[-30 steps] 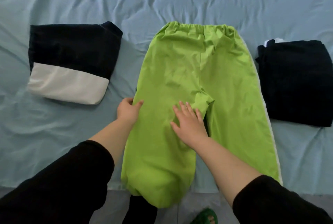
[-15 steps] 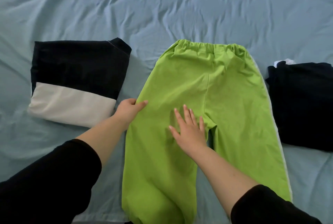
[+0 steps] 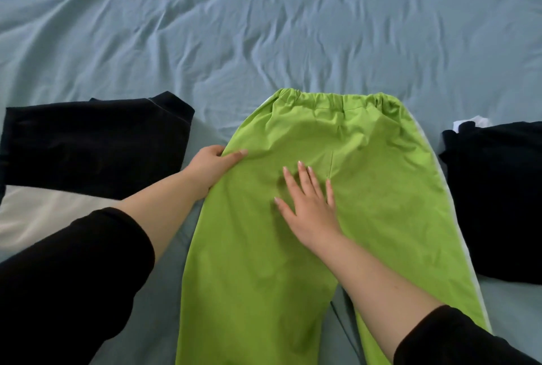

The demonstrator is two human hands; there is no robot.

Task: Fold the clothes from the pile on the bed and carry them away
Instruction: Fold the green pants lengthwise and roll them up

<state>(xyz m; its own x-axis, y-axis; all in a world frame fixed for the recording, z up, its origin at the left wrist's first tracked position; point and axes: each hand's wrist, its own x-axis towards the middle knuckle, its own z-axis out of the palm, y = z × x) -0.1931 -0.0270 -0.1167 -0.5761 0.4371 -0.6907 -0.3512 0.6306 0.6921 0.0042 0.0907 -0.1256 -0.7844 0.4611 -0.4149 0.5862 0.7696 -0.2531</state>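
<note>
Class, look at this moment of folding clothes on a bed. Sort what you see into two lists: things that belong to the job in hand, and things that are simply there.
Part of the job:
- green trousers, spread flat
- left hand, gripping the trousers' left edge
- right hand, flat on the trousers
- folded black and white garment
- folded black garment

Simply there:
- blue bedsheet

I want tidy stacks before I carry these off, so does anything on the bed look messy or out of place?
Mostly tidy. On the folded black garment at the right, a small white piece of fabric pokes out at the far corner. The lime green trousers lie flat, not yet folded, with the left hand gripping their edge.
</note>
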